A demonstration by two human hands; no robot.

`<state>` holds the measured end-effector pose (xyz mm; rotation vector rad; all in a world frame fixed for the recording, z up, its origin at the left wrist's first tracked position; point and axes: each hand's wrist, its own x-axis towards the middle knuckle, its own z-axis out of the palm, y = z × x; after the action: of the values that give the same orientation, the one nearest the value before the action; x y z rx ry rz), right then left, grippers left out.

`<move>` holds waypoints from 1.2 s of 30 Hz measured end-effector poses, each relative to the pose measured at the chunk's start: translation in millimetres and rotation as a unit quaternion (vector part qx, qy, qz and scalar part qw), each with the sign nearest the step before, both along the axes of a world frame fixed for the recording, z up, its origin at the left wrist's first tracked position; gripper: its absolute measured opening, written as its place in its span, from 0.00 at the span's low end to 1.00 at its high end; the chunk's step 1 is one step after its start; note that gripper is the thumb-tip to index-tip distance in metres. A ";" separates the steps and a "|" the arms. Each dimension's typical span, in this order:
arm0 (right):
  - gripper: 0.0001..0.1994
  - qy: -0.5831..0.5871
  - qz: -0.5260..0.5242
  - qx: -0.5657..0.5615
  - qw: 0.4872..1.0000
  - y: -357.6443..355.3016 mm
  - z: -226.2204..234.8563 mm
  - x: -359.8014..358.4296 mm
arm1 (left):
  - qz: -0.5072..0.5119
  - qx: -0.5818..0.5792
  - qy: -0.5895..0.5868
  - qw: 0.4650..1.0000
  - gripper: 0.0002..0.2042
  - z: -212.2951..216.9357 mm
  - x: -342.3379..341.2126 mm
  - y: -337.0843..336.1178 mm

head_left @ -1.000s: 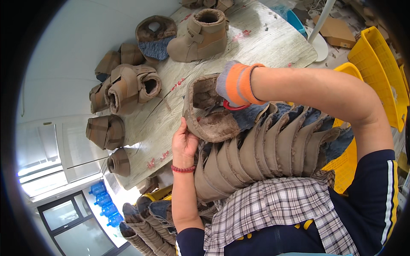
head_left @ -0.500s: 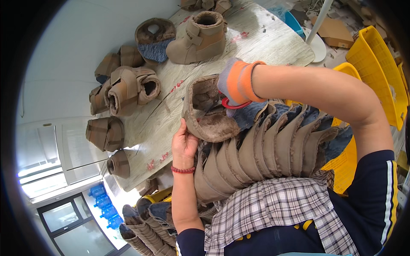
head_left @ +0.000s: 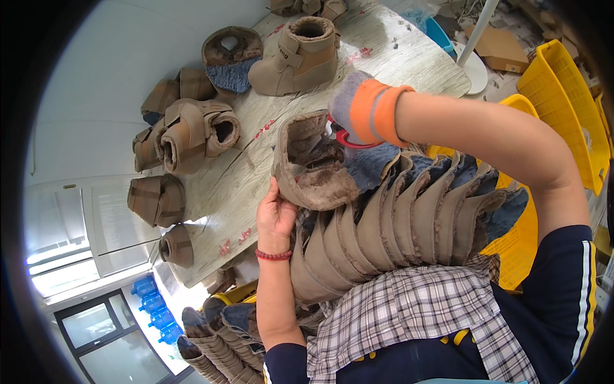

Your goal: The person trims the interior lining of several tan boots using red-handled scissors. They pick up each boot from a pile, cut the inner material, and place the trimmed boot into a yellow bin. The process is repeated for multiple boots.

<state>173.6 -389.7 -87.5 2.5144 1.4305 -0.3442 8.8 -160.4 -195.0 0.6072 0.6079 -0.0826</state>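
Observation:
My bare left hand [head_left: 275,221], with a red bead bracelet at the wrist, grips the lower left edge of a brown fleece-lined boot upper [head_left: 329,194]. My right hand [head_left: 359,105], in a grey and orange glove, is closed round red-handled scissors [head_left: 355,142]. Their blades point into the upper's fleecy opening, partly lost against the lining. Right beside it, a nested row of similar boot uppers [head_left: 384,238] lies across my lap and the checked apron [head_left: 409,307], blue fleece showing at their upper edges.
On the pale wood-patterned table [head_left: 236,185] stand a strapped brown boot [head_left: 300,61] and several boot uppers [head_left: 185,131] along its far left side. Yellow crates [head_left: 563,105] and a cardboard box [head_left: 499,48] are at the right. Another stack of uppers [head_left: 227,345] sits lower left.
My right hand has drawn slightly up and right with the scissors, and more of the blades shows. The left hand and the upper have hardly moved.

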 end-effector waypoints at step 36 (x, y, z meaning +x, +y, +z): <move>0.20 0.083 -0.002 -0.052 0.995 11.0 3.2 -12.0 | -0.009 -0.012 -0.013 1.000 0.18 0.5 -0.5 -1.7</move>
<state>161.5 -378.7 -84.2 2.4540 1.4266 -0.6241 8.3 -162.0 -194.4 0.5890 0.5763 -0.0994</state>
